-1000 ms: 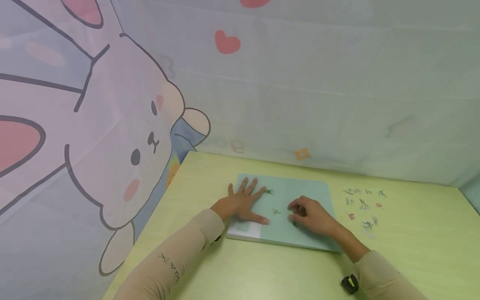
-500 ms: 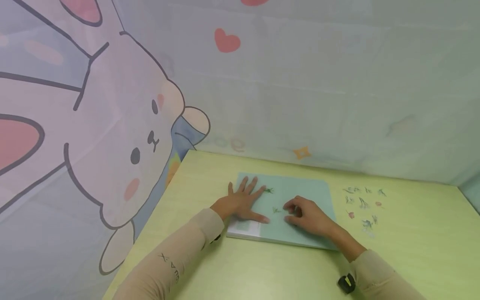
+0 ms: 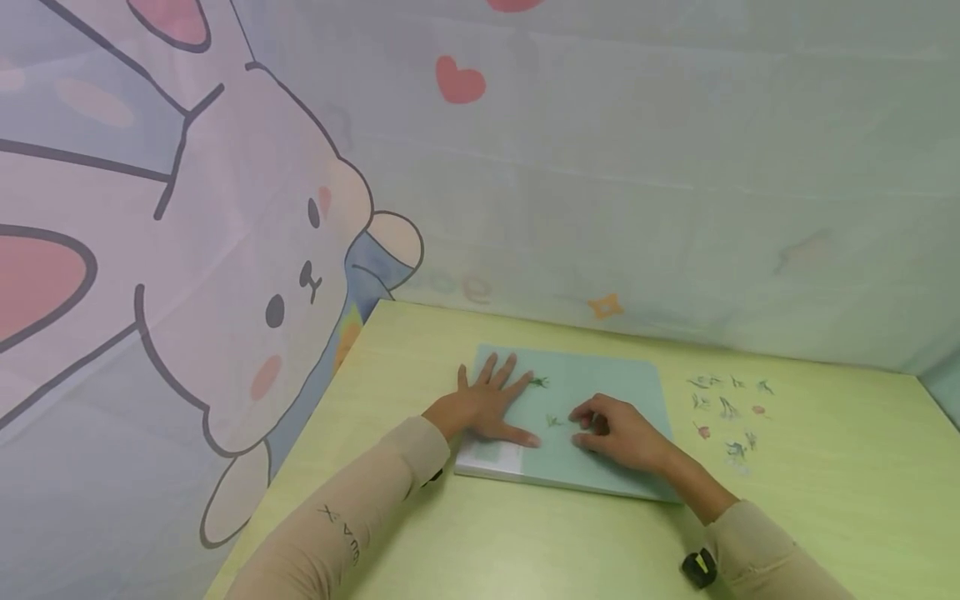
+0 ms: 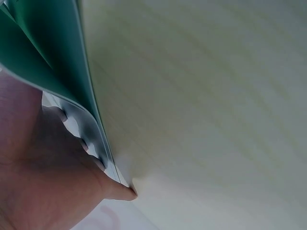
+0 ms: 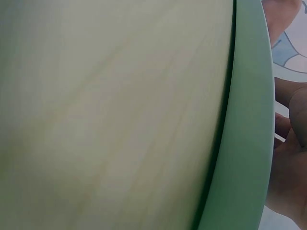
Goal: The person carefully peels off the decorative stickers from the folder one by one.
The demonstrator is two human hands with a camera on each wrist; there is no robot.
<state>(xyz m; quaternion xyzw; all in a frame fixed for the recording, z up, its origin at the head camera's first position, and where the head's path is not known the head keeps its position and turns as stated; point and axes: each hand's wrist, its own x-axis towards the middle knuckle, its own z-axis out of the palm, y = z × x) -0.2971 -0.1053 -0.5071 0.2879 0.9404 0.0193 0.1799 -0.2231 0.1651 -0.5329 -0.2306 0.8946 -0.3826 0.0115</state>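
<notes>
A mint-green folder lies flat on the table, with a pale panel at its lower left. My left hand rests on its left part, palm down and fingers spread. Beside the index fingertip is a dark green sprig cutout. A lighter green sprig lies on the middle of the folder. Just right of it, my right hand touches the folder with loosely bent fingers, thumb apart from the index finger. Nothing shows between them. The folder's edge hides part of the right hand in the right wrist view.
Several small flower and leaf cutouts lie right of the folder, among them a red flower and a bluish sprig. The yellow-green table meets a printed cloth backdrop at the back. A black clip-like device sits by the right sleeve.
My right hand has shifted slightly left, toward the lighter sprig. A dark green bit seen under its thumb a second ago is out of sight. The left hand has stayed in place.
</notes>
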